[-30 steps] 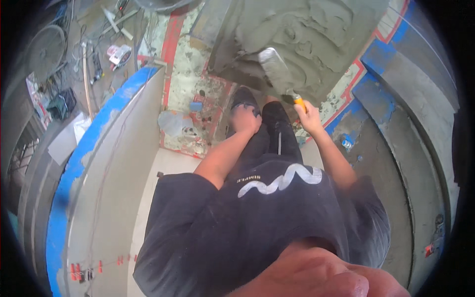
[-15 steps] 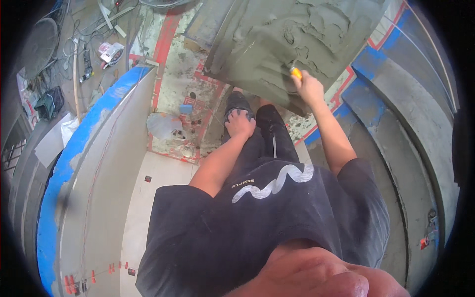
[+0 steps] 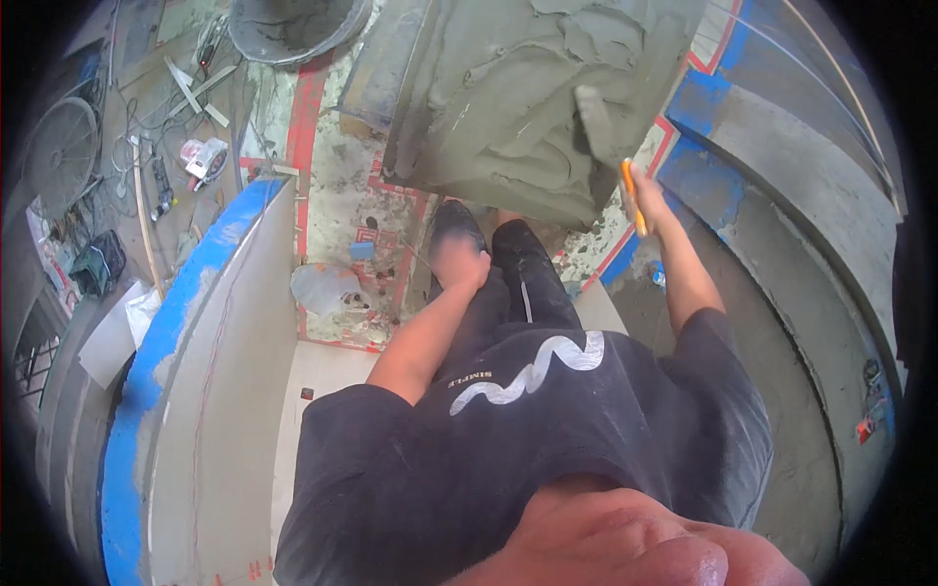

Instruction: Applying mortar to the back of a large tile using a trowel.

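Note:
My right hand (image 3: 655, 203) is closed around the orange handle of a trowel (image 3: 598, 122). The trowel's smeared grey blade is tilted over the right side of a large slab (image 3: 454, 166) coated with wet grey mortar (image 3: 528, 93). Ridges and swirls mark the mortar; whether the blade touches it, I cannot tell. On my left knee lies my left hand (image 3: 459, 266), its fingers blurred by motion. No object shows in it.
A large bucket (image 3: 256, 41) stands beyond the slab's left corner. At left is a curved, blue-edged panel (image 3: 230, 322). A red-and-white power tool (image 3: 203, 159), cables and wood strips lie behind it. Curved grey steps (image 3: 782, 186) rise at right. A blue sponge (image 3: 362, 251) lies near my left knee.
My right hand has drawn back to the right with the trowel, and its blade now shows. The left hand has shifted slightly on the knee. The view has moved, bringing more of the bucket into sight.

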Motion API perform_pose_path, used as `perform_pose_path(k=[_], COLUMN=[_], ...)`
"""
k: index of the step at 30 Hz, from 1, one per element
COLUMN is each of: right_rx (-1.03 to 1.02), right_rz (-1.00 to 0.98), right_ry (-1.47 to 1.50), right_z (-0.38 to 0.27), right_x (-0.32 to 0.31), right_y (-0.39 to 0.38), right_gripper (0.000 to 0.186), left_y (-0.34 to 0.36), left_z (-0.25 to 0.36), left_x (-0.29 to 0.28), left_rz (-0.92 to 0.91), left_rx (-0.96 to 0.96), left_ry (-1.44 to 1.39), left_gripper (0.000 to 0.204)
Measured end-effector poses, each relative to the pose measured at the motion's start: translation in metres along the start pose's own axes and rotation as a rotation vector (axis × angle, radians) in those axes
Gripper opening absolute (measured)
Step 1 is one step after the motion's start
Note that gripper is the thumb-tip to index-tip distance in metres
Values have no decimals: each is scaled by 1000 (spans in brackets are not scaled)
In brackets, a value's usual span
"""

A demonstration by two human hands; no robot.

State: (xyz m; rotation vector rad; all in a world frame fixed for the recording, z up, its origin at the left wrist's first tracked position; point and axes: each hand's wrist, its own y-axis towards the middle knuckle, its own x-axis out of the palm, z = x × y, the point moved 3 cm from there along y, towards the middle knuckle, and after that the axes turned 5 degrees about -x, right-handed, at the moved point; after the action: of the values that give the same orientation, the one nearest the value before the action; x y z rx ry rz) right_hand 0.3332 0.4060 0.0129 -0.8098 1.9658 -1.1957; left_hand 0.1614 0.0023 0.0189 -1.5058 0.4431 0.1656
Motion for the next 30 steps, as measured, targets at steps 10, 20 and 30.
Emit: perform_pose_path(k=[10, 20, 30], right_rx=[110, -622, -17], right_rz=[-196, -109, -466], right_ry=[661, -1509, -513], right_z=[-75, -143, 20], right_x=[207, 200, 247], right_y=[7, -15, -54], right_gripper=[55, 55, 60], left_y=[-4, -4, -9], left_z=[-11, -25, -27], left_x=[0, 3, 2], left_rz=[-9, -39, -39], left_rx=[-15, -72, -72], left_ry=[-40, -134, -201], left_gripper=[50, 51, 49])
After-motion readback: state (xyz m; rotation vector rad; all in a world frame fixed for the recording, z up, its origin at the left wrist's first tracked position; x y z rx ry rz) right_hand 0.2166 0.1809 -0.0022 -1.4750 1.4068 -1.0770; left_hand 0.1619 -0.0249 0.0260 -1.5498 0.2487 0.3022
